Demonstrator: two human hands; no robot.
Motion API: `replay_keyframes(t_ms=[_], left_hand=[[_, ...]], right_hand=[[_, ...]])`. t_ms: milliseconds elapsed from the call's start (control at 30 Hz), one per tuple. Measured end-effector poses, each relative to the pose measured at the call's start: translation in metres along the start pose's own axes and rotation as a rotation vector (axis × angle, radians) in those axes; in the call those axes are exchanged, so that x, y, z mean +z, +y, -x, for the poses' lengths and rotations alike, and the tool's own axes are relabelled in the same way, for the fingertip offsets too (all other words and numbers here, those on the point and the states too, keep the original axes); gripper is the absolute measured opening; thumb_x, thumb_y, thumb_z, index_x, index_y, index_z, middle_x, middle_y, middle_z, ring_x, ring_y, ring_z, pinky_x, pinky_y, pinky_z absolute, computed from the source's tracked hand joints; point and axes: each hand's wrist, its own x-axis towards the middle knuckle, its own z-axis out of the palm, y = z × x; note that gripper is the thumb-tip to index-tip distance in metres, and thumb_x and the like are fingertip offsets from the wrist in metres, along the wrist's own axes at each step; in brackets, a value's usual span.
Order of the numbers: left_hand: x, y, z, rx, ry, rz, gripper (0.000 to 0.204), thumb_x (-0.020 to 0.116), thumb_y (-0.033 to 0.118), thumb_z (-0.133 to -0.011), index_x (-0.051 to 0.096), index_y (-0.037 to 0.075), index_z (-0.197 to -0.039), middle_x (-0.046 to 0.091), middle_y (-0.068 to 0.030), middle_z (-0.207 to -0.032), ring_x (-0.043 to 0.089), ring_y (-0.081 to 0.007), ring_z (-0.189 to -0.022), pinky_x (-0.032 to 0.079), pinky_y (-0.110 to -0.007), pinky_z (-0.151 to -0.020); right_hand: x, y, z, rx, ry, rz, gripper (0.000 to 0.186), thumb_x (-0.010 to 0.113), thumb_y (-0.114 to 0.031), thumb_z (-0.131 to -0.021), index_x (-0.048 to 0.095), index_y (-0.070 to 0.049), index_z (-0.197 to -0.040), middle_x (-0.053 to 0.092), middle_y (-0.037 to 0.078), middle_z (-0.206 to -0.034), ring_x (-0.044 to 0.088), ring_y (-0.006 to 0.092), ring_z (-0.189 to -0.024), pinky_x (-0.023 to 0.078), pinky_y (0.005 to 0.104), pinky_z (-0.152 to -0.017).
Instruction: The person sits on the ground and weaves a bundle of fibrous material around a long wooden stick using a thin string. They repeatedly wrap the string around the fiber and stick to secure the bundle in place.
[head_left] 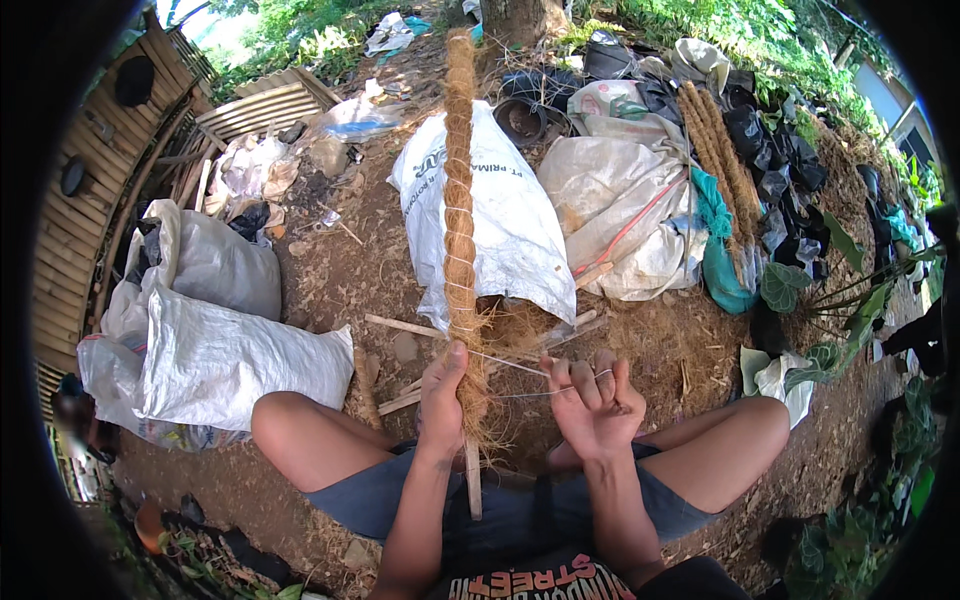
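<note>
A long pole wrapped in brown coconut fibre [459, 220] stands nearly upright before me, bound with white string in spaced turns. Its bare wooden end [474, 485] sticks out below the loose fibres, between my legs. My left hand [441, 402] is closed round the lower part of the fibre, thumb up along it. From there a thin white string [515, 364] runs taut to my right hand [597, 408], whose curled fingers have it looped round them. A second strand goes back to the pole lower down.
Beyond the pole lies a white sack [500, 200] with brown fibre at its mouth; wooden sticks [400, 400] lie on the soil nearby. More sacks [235, 360] sit at left. At right are a pale sack [625, 200], finished fibre poles [715, 160], black pots and leafy plants.
</note>
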Motion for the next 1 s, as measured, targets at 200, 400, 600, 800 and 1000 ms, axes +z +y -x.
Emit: replay_keyframes(t_ms=[200, 400, 600, 800, 1000], left_hand=[[-0.016, 0.01, 0.001, -0.027, -0.039, -0.015, 0.043, 0.052, 0.046, -0.107, 0.062, 0.005, -0.096, 0.059, -0.0005, -0.07, 0.052, -0.0058, -0.049, 0.04, -0.021, -0.041], [-0.002, 0.012, 0.021, -0.079, -0.096, -0.041, 0.046, 0.051, 0.045, -0.107, 0.064, 0.001, -0.101, 0.059, -0.0016, -0.07, 0.052, -0.0059, -0.049, 0.039, -0.021, -0.039], [-0.01, 0.005, 0.019, -0.13, -0.232, 0.048, 0.046, 0.051, 0.043, -0.107, 0.065, -0.001, -0.104, 0.06, -0.0048, -0.069, 0.054, -0.01, -0.049, 0.041, -0.024, -0.041], [-0.013, -0.013, 0.014, -0.196, -0.305, 0.109, 0.045, 0.052, 0.043, -0.105, 0.064, 0.0, -0.11, 0.061, -0.0073, -0.072, 0.057, -0.0145, -0.052, 0.044, -0.028, -0.045], [-0.012, -0.011, 0.024, -0.251, -0.33, 0.115, 0.047, 0.046, 0.047, -0.106, 0.059, 0.004, -0.119, 0.057, -0.0074, -0.07, 0.049, -0.0148, -0.049, 0.037, -0.029, -0.042]], right_hand=[[0.031, -0.005, -0.025, 0.252, 0.101, 0.472, 0.035, 0.056, -0.032, -0.107, 0.061, -0.007, -0.083, 0.041, -0.002, -0.065, 0.031, 0.0086, -0.057, 0.036, 0.0251, -0.063], [0.042, 0.008, -0.027, -0.112, -0.082, 1.753, 0.029, 0.066, -0.024, -0.101, 0.07, 0.003, -0.11, 0.061, 0.012, -0.079, 0.057, 0.0265, -0.067, 0.046, 0.0381, -0.065], [0.04, -0.002, -0.016, -0.058, -0.267, 1.815, 0.034, 0.074, -0.031, -0.093, 0.07, 0.002, -0.086, 0.064, 0.019, -0.082, 0.063, 0.0402, -0.074, 0.05, 0.0472, -0.067], [0.018, -0.014, -0.019, -0.01, -0.321, 1.758, 0.034, 0.081, -0.032, -0.087, 0.069, -0.001, -0.081, 0.062, 0.016, -0.074, 0.061, 0.0342, -0.067, 0.047, 0.0425, -0.061], [0.012, -0.013, -0.021, 0.073, -0.21, 1.635, 0.04, 0.087, -0.036, -0.081, 0.072, -0.001, -0.097, 0.066, 0.015, -0.079, 0.062, 0.0258, -0.069, 0.047, 0.0376, -0.064]])
